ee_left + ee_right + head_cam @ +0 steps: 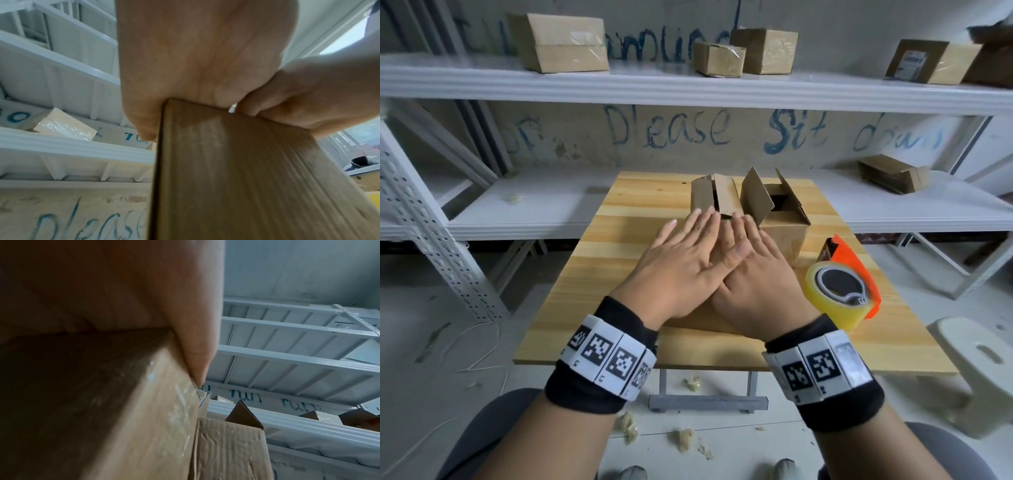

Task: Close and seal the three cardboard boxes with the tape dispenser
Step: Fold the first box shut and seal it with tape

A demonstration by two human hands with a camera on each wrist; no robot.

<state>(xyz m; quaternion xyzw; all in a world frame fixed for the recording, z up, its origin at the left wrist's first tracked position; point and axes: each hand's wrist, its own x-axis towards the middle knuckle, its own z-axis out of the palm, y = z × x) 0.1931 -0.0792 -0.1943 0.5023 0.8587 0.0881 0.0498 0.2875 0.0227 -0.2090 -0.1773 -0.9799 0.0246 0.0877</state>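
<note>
A closed cardboard box (pixel 700 323) lies in the middle of the wooden table (pixel 592 308), mostly hidden under both hands. My left hand (pixel 685 250) and right hand (pixel 756 274) press flat on its top with straight fingers, the left thumb lying over the right hand. In the left wrist view the palm (pixel 195 56) lies on the box top (pixel 226 170). In the right wrist view a finger (pixel 197 345) rests along the box edge (pixel 133 418). Behind stand two boxes with raised flaps (pixel 714 195) (pixel 777 212). The orange tape dispenser (pixel 842 284) with a clear roll sits to the right, untouched.
White metal shelves (pixel 688 89) run behind the table and carry several taped boxes (pixel 565 41). A flattened box (pixel 893 173) lies on the lower shelf at right. A white plastic stool (pixel 976 363) stands by the table's right front corner. Scraps litter the floor.
</note>
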